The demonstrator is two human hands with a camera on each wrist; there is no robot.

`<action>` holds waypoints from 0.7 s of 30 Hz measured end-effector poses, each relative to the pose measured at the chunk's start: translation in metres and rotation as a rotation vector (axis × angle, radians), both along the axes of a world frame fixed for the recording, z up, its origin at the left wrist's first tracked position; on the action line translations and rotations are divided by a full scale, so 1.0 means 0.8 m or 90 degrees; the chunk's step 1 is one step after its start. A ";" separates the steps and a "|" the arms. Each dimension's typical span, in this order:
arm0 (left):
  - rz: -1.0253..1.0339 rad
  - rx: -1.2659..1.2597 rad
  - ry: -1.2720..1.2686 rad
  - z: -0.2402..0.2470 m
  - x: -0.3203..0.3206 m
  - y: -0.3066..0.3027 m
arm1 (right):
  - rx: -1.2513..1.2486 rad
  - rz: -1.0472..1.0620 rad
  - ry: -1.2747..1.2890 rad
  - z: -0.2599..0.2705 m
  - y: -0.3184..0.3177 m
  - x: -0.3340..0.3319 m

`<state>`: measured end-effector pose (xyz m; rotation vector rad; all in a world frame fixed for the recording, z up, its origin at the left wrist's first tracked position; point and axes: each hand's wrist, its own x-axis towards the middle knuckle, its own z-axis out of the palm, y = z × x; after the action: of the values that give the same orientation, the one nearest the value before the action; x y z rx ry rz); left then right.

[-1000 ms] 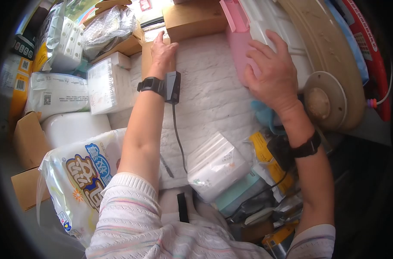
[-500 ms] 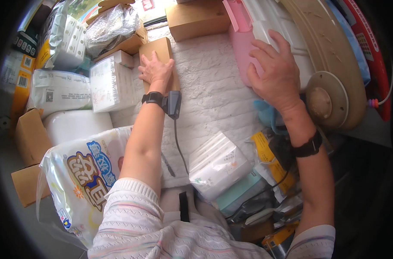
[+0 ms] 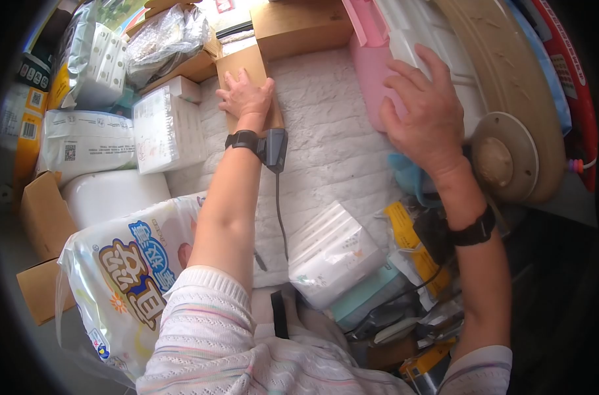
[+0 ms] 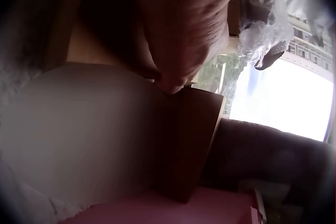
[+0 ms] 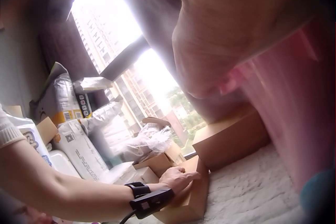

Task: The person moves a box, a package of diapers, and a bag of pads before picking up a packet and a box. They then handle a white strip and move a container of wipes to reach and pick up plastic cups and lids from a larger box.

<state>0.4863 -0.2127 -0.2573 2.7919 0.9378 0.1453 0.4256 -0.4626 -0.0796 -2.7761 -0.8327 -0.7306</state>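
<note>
My left hand [image 3: 248, 97] rests with spread fingers on top of a small brown cardboard box [image 3: 273, 118], which lies on the white quilted cover [image 3: 312, 131]. This box stands close by a larger brown cardboard box [image 3: 299, 29] at the far edge. In the right wrist view, the left hand [image 5: 177, 178] lies flat along the small box [image 5: 197, 195]. My right hand [image 3: 421, 115] is over the side of a pink storage bin [image 3: 372, 85], beside its white lid [image 3: 438, 59]. Its fingers are loosely bent and apart, with nothing visible in them.
At left are a tissue pack [image 3: 164, 131], a white package [image 3: 85, 141], a diaper pack [image 3: 128, 276] and bubble wrap [image 3: 171, 46] in an open carton. A wrapped tissue pack [image 3: 336, 253] lies near my lap. A beige tub [image 3: 503, 151] stands at right. A cable trails from my left wrist.
The left hand first reached farther out, then drew back onto the small box. Since then, hand and box have shifted slightly away, toward the larger box. The right hand has barely moved.
</note>
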 end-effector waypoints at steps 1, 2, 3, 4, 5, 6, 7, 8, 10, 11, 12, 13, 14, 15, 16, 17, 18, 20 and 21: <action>-0.014 0.020 -0.010 -0.001 -0.001 0.000 | 0.002 0.001 0.002 0.000 0.001 -0.001; -0.012 0.022 -0.009 -0.001 -0.002 0.004 | 0.004 -0.005 0.012 0.001 0.002 -0.001; -0.023 0.023 -0.018 -0.003 -0.001 0.007 | 0.005 -0.011 0.022 0.001 0.003 -0.001; -0.036 0.022 -0.026 -0.005 -0.001 0.008 | 0.005 -0.010 0.021 0.001 0.002 -0.001; -0.035 0.022 -0.026 -0.006 0.001 0.013 | 0.003 -0.007 0.017 0.000 0.002 -0.001; -0.062 0.036 -0.035 -0.008 0.005 0.021 | 0.001 -0.005 0.013 0.000 0.002 -0.001; -0.090 0.050 -0.043 -0.010 0.009 0.028 | 0.000 -0.004 0.014 0.000 0.002 -0.001; -0.089 0.049 -0.043 -0.011 0.016 0.033 | 0.002 -0.003 0.012 0.001 0.003 -0.001; -0.088 0.028 -0.026 -0.010 0.033 0.042 | 0.004 -0.004 0.009 0.000 0.003 -0.001; -0.090 0.028 -0.028 -0.008 0.042 0.045 | 0.003 -0.002 0.012 0.000 0.003 -0.001; -0.081 0.017 -0.001 -0.005 0.051 0.045 | 0.002 -0.001 0.015 0.001 0.001 0.000; -0.071 0.006 0.027 -0.004 0.057 0.044 | 0.000 -0.002 0.013 0.001 0.001 0.001; -0.068 -0.011 0.034 -0.002 0.061 0.043 | 0.007 0.000 0.014 0.001 0.002 0.001; -0.071 -0.011 0.034 -0.004 0.059 0.040 | 0.016 0.001 0.015 0.001 0.002 0.000; -0.063 -0.005 0.014 -0.006 0.051 0.036 | 0.017 -0.001 0.016 0.001 0.001 -0.001; -0.055 0.004 -0.009 -0.006 0.045 0.035 | 0.017 -0.003 0.016 0.001 0.001 0.000; -0.037 -0.048 -0.001 0.005 0.024 0.025 | 0.018 -0.006 0.014 0.001 0.001 0.001; -0.025 -0.089 0.046 0.021 -0.026 0.008 | 0.026 -0.008 0.014 0.002 0.001 0.000; -0.025 -0.085 0.073 0.016 -0.049 0.005 | 0.027 -0.007 0.016 0.003 0.002 0.000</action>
<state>0.4470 -0.2089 -0.2445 2.7175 0.8816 -0.0798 0.4258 -0.4614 -0.0774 -2.7478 -0.7888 -0.7055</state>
